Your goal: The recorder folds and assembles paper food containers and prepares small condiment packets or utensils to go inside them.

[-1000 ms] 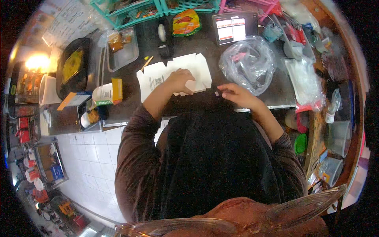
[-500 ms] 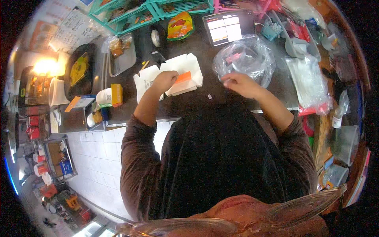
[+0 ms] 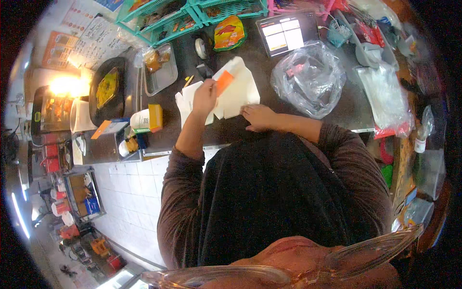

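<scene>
A flat, unfolded white paper carton (image 3: 243,86) with creased flaps lies on the dark table in front of me. Across its middle, an orange rectangle (image 3: 224,83) stands at a slant; whether it is printed on or a separate slip I cannot make out. My left hand (image 3: 205,96) is closed on the carton beside the orange part, its fingertips mostly hidden from above. At the lower right corner of the carton rests my right hand (image 3: 258,117), thumb and fingers apart, fingertips touching the edge.
A clear plastic bag (image 3: 308,79) sits right of the carton, below a lit tablet (image 3: 288,33). Further right lie clear plastic packs (image 3: 385,98). To the left are a yellow-and-white box (image 3: 149,119), a clear tray (image 3: 161,70) and a black dish (image 3: 107,91). Teal baskets (image 3: 168,24) line the back.
My right hand has moved left from beside the plastic bag to the carton's corner. My left hand has risen slightly, and the orange part has tilted. A small white piece on the table is now out of sight.
</scene>
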Demonstrator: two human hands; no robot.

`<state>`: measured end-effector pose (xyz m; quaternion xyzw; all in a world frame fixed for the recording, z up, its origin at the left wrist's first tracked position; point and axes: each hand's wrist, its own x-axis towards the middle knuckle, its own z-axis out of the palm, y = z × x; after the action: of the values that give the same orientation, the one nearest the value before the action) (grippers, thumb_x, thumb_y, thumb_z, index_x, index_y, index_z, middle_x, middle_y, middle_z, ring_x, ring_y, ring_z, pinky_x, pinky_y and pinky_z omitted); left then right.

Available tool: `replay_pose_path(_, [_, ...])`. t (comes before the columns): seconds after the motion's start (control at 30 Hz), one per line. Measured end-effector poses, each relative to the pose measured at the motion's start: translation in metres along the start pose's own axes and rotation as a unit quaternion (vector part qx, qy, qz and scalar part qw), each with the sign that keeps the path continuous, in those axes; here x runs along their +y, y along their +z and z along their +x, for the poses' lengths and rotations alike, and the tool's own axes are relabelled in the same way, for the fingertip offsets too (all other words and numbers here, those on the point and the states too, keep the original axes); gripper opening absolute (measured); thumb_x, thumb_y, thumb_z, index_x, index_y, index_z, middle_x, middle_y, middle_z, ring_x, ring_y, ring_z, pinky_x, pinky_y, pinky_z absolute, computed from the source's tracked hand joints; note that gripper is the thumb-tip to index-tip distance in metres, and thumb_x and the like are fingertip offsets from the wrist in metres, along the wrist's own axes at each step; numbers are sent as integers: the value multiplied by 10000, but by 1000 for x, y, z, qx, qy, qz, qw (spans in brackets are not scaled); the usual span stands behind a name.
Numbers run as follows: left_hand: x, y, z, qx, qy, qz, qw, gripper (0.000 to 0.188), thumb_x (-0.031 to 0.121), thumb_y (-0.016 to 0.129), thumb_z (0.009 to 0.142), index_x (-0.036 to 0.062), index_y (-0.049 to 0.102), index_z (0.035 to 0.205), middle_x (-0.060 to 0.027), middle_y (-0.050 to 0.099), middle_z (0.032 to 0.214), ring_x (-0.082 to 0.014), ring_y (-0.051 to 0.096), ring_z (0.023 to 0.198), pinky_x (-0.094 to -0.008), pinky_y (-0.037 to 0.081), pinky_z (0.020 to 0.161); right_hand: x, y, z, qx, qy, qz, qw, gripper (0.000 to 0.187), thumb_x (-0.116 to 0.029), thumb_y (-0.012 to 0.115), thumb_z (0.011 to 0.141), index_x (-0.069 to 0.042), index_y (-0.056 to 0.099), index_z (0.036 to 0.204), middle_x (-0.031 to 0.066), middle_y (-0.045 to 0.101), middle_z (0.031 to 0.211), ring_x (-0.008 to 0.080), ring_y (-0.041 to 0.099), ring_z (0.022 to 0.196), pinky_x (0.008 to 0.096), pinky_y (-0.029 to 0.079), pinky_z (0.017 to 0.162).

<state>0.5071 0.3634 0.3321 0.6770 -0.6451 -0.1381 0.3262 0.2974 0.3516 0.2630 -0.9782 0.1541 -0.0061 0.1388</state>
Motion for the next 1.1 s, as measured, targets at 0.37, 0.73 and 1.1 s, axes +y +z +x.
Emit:
replay_pose_path(0.37, [47, -73, -21, -63, 56, -547, 833, 289, 244, 536, 813, 87, 452, 1041, -88, 307, 1296, -244, 348, 1187, -432, 397, 881, -79, -155, 62, 447, 152, 295, 831, 325, -193, 623, 763, -11, 525, 1013, 150, 530, 1058, 262, 571, 857, 311, 500, 695])
replay_pose_path(0.73, [30, -161, -18, 135, 58, -479, 865, 61, -8, 550, 800, -34, 539, 854, -97, 596, 844, -138, 569, 756, -259, 460, 715, -127, -177, 81, 511, 22, 37, 859, 125, -143, 627, 738, -59, 590, 823, 61, 538, 711, 220, 533, 619, 323, 430, 541])
replay_pose_path(1.1, [19, -179, -55, 179, 206, -488, 829, 29, 12, 564, 809, 6, 559, 836, -143, 598, 928, -181, 570, 860, -284, 445, 755, -174, -195, 103, 492, -55, 247, 833, 156, -160, 616, 756, -6, 591, 759, 125, 537, 711, 279, 537, 636, 334, 427, 565])
